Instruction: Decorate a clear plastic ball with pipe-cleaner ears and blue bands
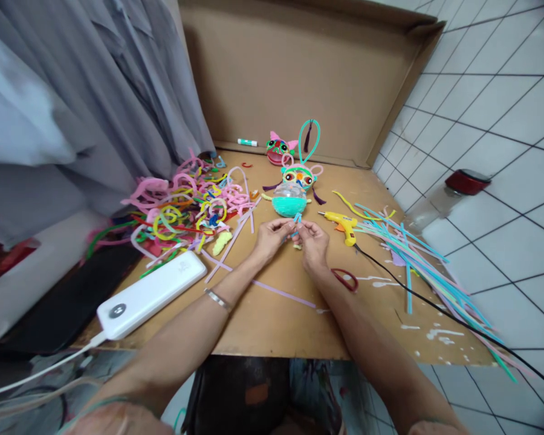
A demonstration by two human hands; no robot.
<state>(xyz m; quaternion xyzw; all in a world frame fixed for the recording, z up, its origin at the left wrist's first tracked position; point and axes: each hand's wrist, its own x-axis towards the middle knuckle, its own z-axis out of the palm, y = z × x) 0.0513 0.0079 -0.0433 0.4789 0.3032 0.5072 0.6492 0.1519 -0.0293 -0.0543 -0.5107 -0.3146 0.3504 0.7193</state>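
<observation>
Over the middle of the table, my left hand (274, 237) and my right hand (312, 241) are close together, fingers pinched. Between them they hold a short light-blue pipe cleaner (297, 219), mostly hidden by the fingertips. Just beyond stands a pipe-cleaner animal figure (294, 190) with a teal lower body, clear middle, big eyes, pink ears and dark tassels; a tall teal loop rises above it. A yellow hot glue gun (342, 224) lies to the right of my right hand, nozzle pointing left. Red-handled scissors (344, 280) lie partly behind my right forearm.
Tangled pipe cleaners (194, 205) cover the left, near a white power bank (152, 296). Straight pipe cleaners (417, 254) lie right, crossed by the glue gun's black cord (403, 284). A second animal head (280, 148), glue stick (247, 142) and jar (439, 202) stand or lie farther back.
</observation>
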